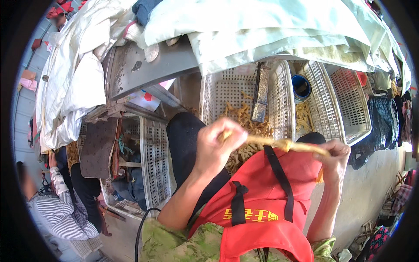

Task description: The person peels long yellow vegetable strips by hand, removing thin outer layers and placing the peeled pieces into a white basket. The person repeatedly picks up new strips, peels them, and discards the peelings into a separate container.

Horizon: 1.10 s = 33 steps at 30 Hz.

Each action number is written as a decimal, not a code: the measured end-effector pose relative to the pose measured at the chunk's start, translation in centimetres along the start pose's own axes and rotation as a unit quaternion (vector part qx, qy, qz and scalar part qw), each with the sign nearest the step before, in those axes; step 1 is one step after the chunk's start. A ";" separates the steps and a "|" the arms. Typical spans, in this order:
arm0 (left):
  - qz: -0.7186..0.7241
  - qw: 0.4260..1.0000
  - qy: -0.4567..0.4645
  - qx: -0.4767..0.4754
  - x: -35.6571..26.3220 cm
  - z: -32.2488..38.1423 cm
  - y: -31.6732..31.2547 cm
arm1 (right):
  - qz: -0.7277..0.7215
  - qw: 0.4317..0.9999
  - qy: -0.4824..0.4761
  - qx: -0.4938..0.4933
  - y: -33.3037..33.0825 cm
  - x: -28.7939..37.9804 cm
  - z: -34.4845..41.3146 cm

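A yellowish-brown knotted strip point(284, 144) stretches between my two hands above my lap. My left hand point(221, 140) is closed around one end of it and looks a little blurred. The other end is pinched in the fingers of my right hand point(335, 155). A knot shows near the middle of the strip. Below my hands lies a heap of similar knotted yellowish pieces point(242, 154), partly hidden by my left hand and a red apron point(281, 183). What the strip is made of, I cannot tell.
White plastic crates point(284, 98) stand ahead, one with a blue-rimmed container point(301, 86). A table edge point(154, 78) under white sheeting point(268, 39) overhangs them. Another crate point(157, 163) holds dark cloth at the left. A person in a striped top point(62, 213) sits at far left.
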<state>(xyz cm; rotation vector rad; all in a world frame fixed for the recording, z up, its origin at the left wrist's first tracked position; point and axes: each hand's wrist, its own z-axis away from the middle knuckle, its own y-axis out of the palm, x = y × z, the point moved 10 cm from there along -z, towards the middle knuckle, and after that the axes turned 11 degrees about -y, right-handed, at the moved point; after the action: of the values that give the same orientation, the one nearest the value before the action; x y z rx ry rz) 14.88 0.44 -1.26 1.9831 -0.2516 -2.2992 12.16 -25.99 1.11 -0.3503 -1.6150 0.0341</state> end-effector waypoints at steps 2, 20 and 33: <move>0.019 0.999 -0.029 -0.022 0.2 -3.3 0.5 | 0.015 0.998 0.023 -0.057 -1.2 -1.4 -1.8; 0.157 0.948 -0.079 0.265 0.9 2.5 8.0 | 0.010 0.994 -0.056 0.090 3.9 1.5 0.1; -0.275 0.953 0.080 0.095 0.3 0.8 4.6 | 0.223 0.940 -0.240 0.099 5.4 5.0 0.2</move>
<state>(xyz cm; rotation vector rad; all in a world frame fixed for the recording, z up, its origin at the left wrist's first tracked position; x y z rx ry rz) 13.89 -4.06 -0.62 2.5940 0.1179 -2.4633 12.89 -19.59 4.64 -0.5764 -1.9591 0.6702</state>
